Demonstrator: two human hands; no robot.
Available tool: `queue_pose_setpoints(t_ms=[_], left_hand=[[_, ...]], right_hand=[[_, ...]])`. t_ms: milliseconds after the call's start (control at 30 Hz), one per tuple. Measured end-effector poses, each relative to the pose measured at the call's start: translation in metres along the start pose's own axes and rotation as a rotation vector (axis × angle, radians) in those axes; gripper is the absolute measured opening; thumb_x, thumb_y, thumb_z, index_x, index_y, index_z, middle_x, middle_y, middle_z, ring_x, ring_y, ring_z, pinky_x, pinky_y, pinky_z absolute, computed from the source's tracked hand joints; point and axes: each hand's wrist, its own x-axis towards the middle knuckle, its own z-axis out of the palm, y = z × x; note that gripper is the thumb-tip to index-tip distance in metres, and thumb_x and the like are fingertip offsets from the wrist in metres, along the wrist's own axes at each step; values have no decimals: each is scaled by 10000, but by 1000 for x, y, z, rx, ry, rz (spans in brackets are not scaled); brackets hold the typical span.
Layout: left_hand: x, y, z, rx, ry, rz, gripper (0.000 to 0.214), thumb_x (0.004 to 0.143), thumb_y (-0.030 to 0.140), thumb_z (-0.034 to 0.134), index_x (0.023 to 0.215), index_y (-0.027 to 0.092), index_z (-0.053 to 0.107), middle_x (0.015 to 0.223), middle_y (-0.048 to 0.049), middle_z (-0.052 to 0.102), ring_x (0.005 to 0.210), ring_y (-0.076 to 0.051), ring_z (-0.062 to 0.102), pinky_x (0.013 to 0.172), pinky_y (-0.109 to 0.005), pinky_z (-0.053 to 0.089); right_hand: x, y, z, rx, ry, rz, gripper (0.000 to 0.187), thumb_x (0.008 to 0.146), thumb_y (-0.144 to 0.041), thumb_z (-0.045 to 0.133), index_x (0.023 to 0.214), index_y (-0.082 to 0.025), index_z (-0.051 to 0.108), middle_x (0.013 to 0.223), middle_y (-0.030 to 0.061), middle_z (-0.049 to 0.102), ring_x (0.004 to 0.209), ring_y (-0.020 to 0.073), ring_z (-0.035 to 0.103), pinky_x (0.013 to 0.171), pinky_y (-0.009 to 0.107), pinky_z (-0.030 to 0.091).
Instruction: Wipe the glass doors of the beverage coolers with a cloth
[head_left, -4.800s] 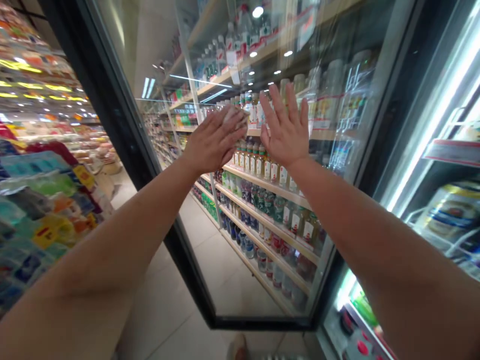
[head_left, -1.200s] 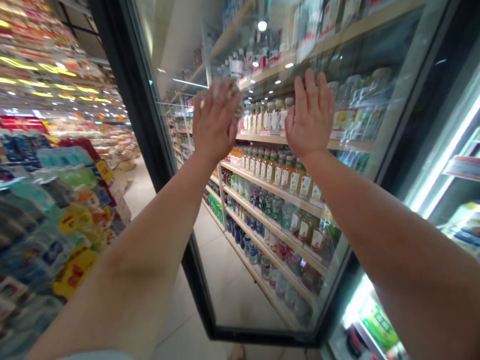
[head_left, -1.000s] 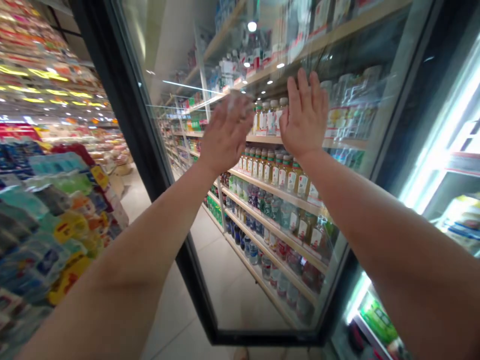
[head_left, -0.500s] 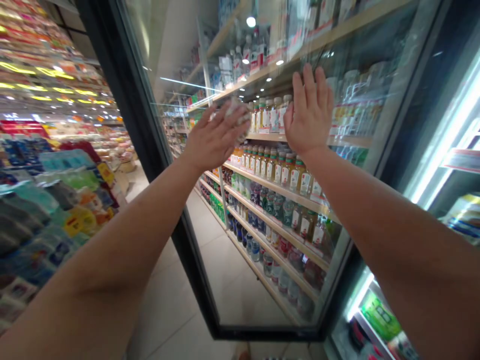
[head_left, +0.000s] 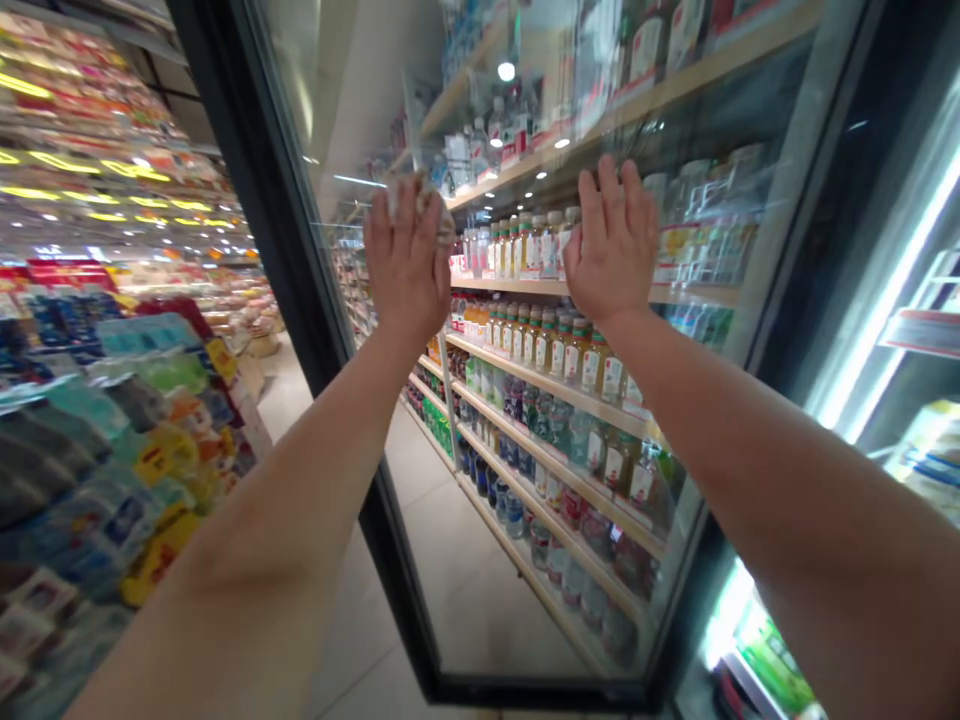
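An open glass cooler door (head_left: 517, 560) with a black frame stands in front of me. My left hand (head_left: 405, 265) presses a crumpled whitish cloth or tissue (head_left: 424, 190) flat against the glass, fingers pointing up. My right hand (head_left: 613, 248) lies flat on the pane to the right of it, fingers stretched upward, holding nothing. Through the glass I see aisle shelves with rows of bottled drinks (head_left: 555, 345).
Packaged goods (head_left: 112, 420) hang on a rack at the left. The lit cooler interior (head_left: 900, 330) with shelves and products is at the right. A tiled aisle floor (head_left: 450, 560) runs behind the door. The door's lower frame (head_left: 540, 695) is near my feet.
My left hand with the cloth has swept leftward and up across the glass, turning from tilted right to upright. My right hand stays flat on the pane, slightly lower.
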Motion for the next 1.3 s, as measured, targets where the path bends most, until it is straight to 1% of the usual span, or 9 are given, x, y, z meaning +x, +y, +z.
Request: queue_pose_setpoints(t_ms=[67,233,433,600,767,933,1100,1200,1300], left_hand=[[1,10,5,-17,37,-15,562,1084,414,280,1630,301,210,1699,151,-58,1570,-195,-170,1339,-475,-63],[10,30,4,-38,-226,347,551,1050,276,341,1600,290,313,1698,36,193,1591,-204,29,1319,-503,140],[27,0,14,-20,70,-7,604,1045,281,360,1627,199,221,1719,46,-5,1586,-214,-89,1325,-555,39],[17,37,26,-130,-144,244,620,1019,332,361,1627,319,240,1707,40,146,1587,-211,-38,1326,-529,98],[33,69,31,-155,-59,104,737,978,272,341,1665,270,75,1708,35,121,1580,-121,-20,1337,-402,115],[47,92,26,-201,-222,126,797,922,348,385,1666,232,125,1702,46,141,1579,-114,-16,1328,-363,156],[35,48,6,-138,-167,50,760,954,604,415,1640,369,190,1694,118,126,1590,-159,6,1328,-405,55],[25,15,8,-98,-24,-92,681,1013,597,317,1626,308,256,1702,120,80,1590,-208,4,1315,-448,-49],[18,5,16,-64,-17,-145,671,1022,552,377,1626,274,279,1703,124,71,1584,-230,-61,1298,-495,-106]], right_hand=[[1,1,2,3,1,-3,635,949,-262,325,1573,-156,383,1663,57,283,1563,281,233,1291,561,205],[2,1,2,11,-21,5,644,942,-269,335,1574,-157,387,1667,50,271,1566,285,225,1292,565,191],[1,2,2,31,-28,-1,624,972,-290,296,1579,-164,367,1670,46,264,1573,284,198,1295,572,177],[-1,8,5,126,48,-32,574,1013,-391,279,1572,-305,373,1640,-50,318,1558,273,244,1277,599,201],[-3,10,-2,151,-59,-221,667,1010,-547,297,1615,-266,276,1658,-31,280,1538,242,284,1275,546,251],[-3,11,-5,124,-142,-279,654,989,-522,306,1612,-326,277,1623,-87,353,1531,236,303,1275,490,286],[-7,14,-6,56,-61,-336,577,1033,-401,268,1590,-270,345,1601,-19,407,1490,220,365,1231,486,340],[-7,16,-8,46,-65,-373,554,1057,-390,250,1602,-312,320,1607,-18,402,1473,236,387,1220,489,341],[-4,18,-8,28,-52,-438,526,1076,-377,253,1592,-325,337,1633,3,360,1450,254,419,1177,502,371]])
